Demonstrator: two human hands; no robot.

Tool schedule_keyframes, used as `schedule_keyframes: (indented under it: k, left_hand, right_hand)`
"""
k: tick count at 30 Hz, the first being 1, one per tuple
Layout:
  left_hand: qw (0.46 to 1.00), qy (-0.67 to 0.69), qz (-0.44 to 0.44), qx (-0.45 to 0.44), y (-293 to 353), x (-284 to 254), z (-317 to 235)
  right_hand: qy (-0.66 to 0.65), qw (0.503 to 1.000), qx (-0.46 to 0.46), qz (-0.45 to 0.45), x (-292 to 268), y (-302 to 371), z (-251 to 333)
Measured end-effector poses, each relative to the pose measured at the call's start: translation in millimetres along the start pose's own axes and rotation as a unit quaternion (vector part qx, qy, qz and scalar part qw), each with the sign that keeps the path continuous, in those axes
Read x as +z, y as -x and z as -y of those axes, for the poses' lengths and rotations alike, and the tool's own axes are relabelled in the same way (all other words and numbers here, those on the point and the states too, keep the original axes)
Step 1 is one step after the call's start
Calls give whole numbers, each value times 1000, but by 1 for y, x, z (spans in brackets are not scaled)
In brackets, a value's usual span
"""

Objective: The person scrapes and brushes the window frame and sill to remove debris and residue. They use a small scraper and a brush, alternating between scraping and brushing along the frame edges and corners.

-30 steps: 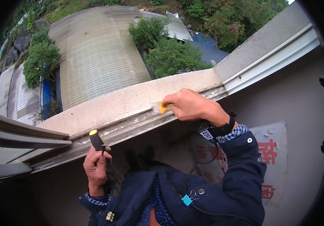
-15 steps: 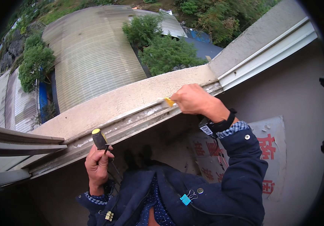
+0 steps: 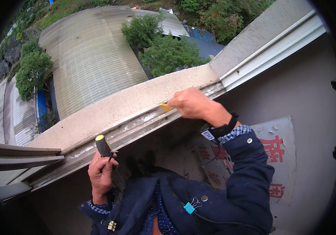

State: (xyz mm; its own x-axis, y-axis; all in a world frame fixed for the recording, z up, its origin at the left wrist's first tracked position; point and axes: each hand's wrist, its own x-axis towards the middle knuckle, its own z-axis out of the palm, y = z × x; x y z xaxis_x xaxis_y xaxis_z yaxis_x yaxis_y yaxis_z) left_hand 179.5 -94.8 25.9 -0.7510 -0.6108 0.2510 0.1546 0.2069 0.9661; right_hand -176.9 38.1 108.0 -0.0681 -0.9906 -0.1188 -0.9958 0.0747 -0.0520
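Note:
My left hand [image 3: 100, 176] is closed around a screwdriver, its black handle [image 3: 103, 145] with a yellow end pointing up and its thin metal shaft running down through the fingers. It is held on the near side of the window track [image 3: 127, 128], apart from it. Over the right part of the track, my right hand [image 3: 192, 103] is closed on a small yellow tool [image 3: 165, 107]. The tool's tip reaches into the groove; blur and the fingers hide its exact kind. Whitish debris and dirt lie along the groove.
A rough concrete sill [image 3: 144, 92] borders the track, with a drop to corrugated roofs [image 3: 93, 58] and trees beyond. Sliding window frames [image 3: 23, 150] stand at the left, a white side frame [image 3: 273, 49] at the right. A sheet with red lettering [image 3: 260, 156] lies below my right arm.
My right hand has slid slightly left along the track with the yellow tool. The left hand keeps the screwdriver in nearly the same place. The whole view has shifted a little.

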Motion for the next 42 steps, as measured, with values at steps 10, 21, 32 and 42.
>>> schedule_keyframes:
  k: [10,21,32,42]
  left_hand:
    - [1000,-6,6,18,-7,12,-1]
    - [1000,-2,15,15,-9,24,1]
    - [999,-14,32,20,-19,42,0]
    - [999,-2,42,-10,-25,59,-3]
  right_hand:
    - [-127,982,-70,-117,11,-11,0]
    - [-76,994,63,-44,-18,30,-50]
    - [-50,994,92,35,7,19,-63]
    - [-115,991,67,-20,-2,30,-76]
